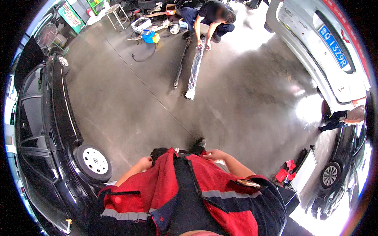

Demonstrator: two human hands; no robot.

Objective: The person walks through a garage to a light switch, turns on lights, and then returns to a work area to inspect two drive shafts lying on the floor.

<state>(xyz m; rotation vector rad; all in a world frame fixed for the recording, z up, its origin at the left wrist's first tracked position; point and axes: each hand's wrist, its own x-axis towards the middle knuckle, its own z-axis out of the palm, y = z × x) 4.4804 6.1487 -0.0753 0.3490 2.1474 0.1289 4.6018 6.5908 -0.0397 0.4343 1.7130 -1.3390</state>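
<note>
Jacket (159, 187), red and navy, hangs unzipped across the wearer's front. A black car (35, 129) flanks the left, a white one (299, 43) the upper right; ahead, a crouching person (214, 17) handles a plastic-wrapped shaft (195, 70) on the floor (130, 106). Left hand (147, 162) and right hand (215, 154) have bent fingers beside the hem; I cannot tell whether they grasp cloth. Both forearms angle inward.

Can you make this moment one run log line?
left hand: at jacket | right hand: at jacket | worker: crouching, touching wrapped bar | dark bar: beside wrapped bar
</note>
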